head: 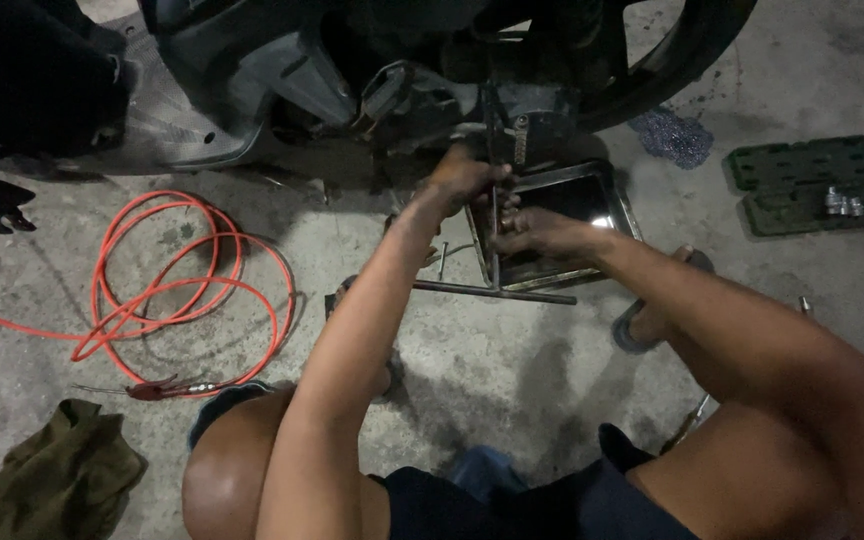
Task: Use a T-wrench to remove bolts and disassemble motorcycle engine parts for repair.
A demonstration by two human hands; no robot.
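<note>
the left hand (pixel 464 175) was clenched around a thin metal rod (pixel 493 215) that stood straight up under the scooter (pixel 352 70). the right hand (pixel 537 232) gripped the same rod just below, over the oil pan (pixel 607 195) on the floor.

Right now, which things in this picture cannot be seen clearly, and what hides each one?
- Head view: what the left hand grips; its own fingers and deep shadow hide it.
- Head view: the right hand fingertips, behind the upright metal rod.
- Head view: the drain pan contents, too dark.
- Head view: the scooter body, cut by the top edge.
- Head view: the green tool case pieces, too small.
</note>
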